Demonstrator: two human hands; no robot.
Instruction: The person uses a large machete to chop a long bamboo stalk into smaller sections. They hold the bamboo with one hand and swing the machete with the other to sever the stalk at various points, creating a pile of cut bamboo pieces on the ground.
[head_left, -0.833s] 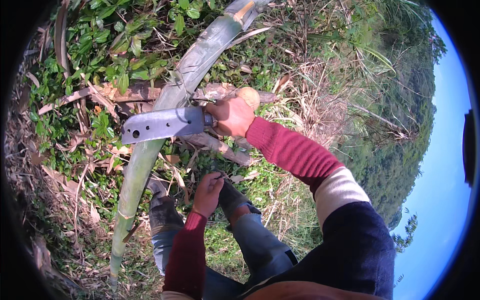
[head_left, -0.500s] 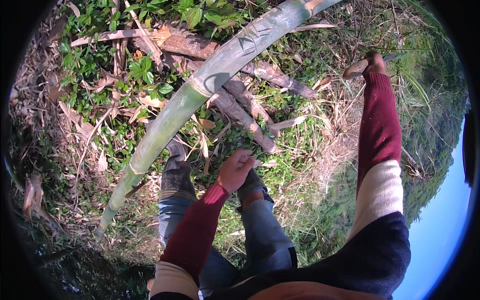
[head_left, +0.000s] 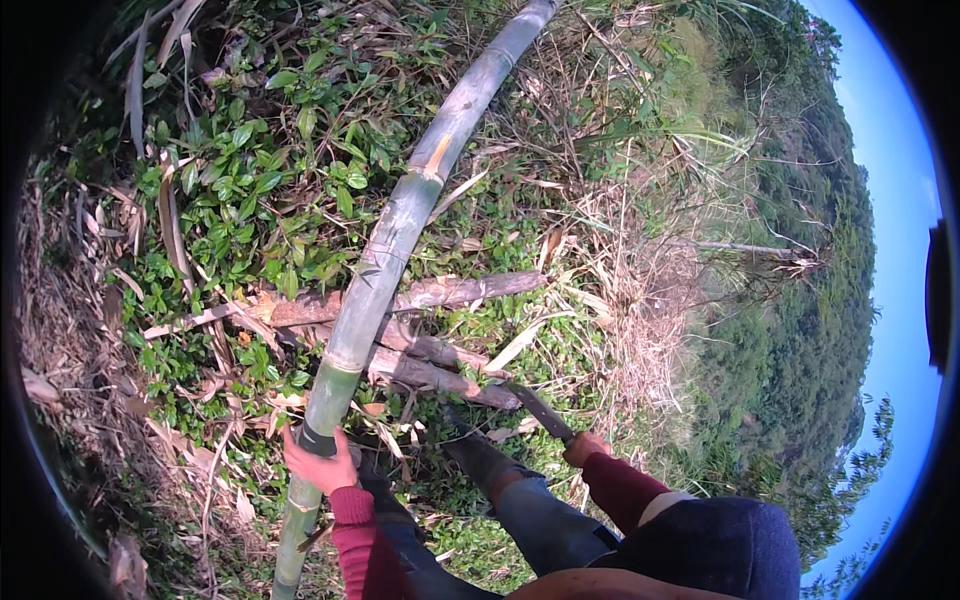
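A long, thick green bamboo pole [head_left: 385,255] slants from the lower left up to the top of the view. My left hand [head_left: 322,468] is on its lower part, thumb on one side and fingers on the other, gripping it. A dark shadow lies on the bamboo just beyond that hand. In my right hand [head_left: 586,449] is a machete [head_left: 541,410], held by its handle. Its dark blade points up and left, towards the cut ends of some logs, apart from the bamboo.
Several short brown logs [head_left: 460,290] lie on the ground, crossing under the bamboo. Leafy green plants [head_left: 245,170] and dry leaves surround them. My boots [head_left: 478,455] stand close to the logs. Dry grass [head_left: 650,300] and a wooded slope [head_left: 790,350] are at the right.
My left hand has gone from free, near my knees, to gripping the bamboo. My right hand has come down and inward with the machete. The view has shifted, showing more of the bamboo's upper length.
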